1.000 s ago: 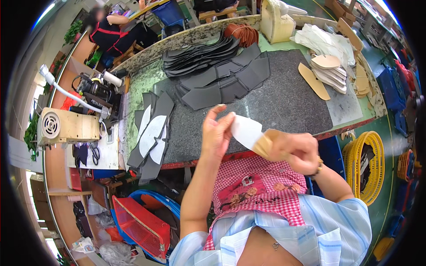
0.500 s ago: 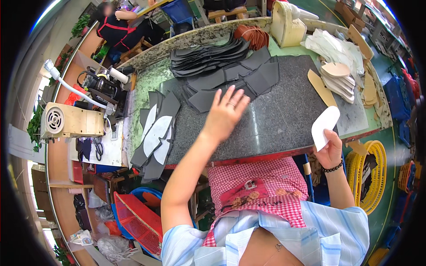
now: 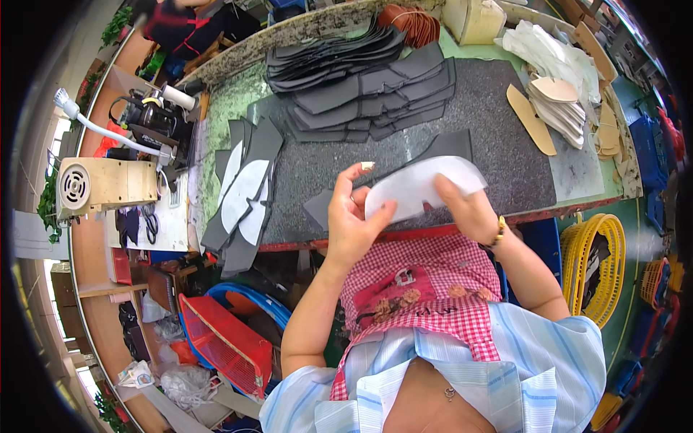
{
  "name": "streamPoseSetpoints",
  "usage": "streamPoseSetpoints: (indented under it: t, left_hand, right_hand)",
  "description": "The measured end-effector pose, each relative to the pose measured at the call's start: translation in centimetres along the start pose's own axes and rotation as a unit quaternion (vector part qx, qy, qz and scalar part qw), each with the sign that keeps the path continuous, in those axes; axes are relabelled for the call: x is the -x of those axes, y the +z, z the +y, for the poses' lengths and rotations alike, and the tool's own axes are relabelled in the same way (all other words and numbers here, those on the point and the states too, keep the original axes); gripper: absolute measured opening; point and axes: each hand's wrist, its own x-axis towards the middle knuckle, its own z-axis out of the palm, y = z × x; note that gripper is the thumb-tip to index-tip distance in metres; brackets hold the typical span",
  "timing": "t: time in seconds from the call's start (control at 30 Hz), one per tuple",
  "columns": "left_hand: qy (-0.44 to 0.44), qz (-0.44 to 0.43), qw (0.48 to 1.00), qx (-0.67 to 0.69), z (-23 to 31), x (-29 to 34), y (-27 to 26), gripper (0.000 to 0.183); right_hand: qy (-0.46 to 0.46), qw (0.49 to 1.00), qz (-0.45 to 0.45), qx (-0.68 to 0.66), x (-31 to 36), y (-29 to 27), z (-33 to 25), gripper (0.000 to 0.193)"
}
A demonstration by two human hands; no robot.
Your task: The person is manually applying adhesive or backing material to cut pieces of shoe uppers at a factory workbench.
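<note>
Both ends of a white curved sheet piece (image 3: 419,186) are pinched between my hands, near the front edge of the dark stone slab (image 3: 505,166). My left hand (image 3: 354,220) grips its left end with the thumb on top; a pale bit shows at the index fingertip. My right hand (image 3: 468,208) holds the right end, thumb on the upper face. Under the sheet lies a dark grey cut piece (image 3: 451,146), mostly hidden. Beyond it, overlapping dark grey pieces (image 3: 375,105) are fanned out. Left of the slab's middle sit dark pieces with white patches (image 3: 245,195).
A stack of black pieces (image 3: 332,61) and a brown bundle (image 3: 410,25) stand at the back. To the right are a tan strip (image 3: 530,119), a pile of pale pieces (image 3: 559,108) and crumpled white plastic (image 3: 552,54). A sewing machine (image 3: 108,189) is at left.
My right hand has brought the white piece leftward to the front middle, and my left hand has come back from the fanned pieces to grip it. A dark piece now lies beneath.
</note>
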Motion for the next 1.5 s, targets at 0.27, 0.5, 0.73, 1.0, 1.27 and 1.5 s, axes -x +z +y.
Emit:
streamPoseSetpoints:
  t: [0.27,0.5,0.73,1.0,1.27,1.5]
  left_hand:
    - [-0.027,0.011,0.993,-0.115,-3.7,-0.5,-2.7,0.050]
    - [-0.068,0.015,0.946,-0.318,-2.1,-1.3,-1.9,0.048]
    - [-0.017,0.024,0.718,-0.695,3.3,-4.6,-1.0,0.054]
    - [0.349,-0.019,0.704,-0.618,-2.1,-17.2,-5.4,0.052]
    - [0.367,-0.053,0.714,-0.594,-2.7,-1.7,-1.7,0.037]
    - [0.198,-0.071,0.879,-0.428,-0.6,1.3,0.4,0.040]
  right_hand:
    - [-0.154,0.903,0.031,0.399,-1.1,2.3,3.4,0.023]
    - [-0.101,0.887,0.061,0.446,-1.3,1.9,3.2,0.027]
    - [-0.182,0.865,-0.070,0.463,1.8,2.2,0.9,0.065]
    - [0.047,0.796,0.280,0.534,-4.7,-12.8,7.2,0.044]
    - [-0.017,0.827,0.263,0.496,-2.4,-16.7,9.4,0.012]
    - [-0.255,0.838,0.273,0.397,-2.1,-9.8,0.8,0.021]
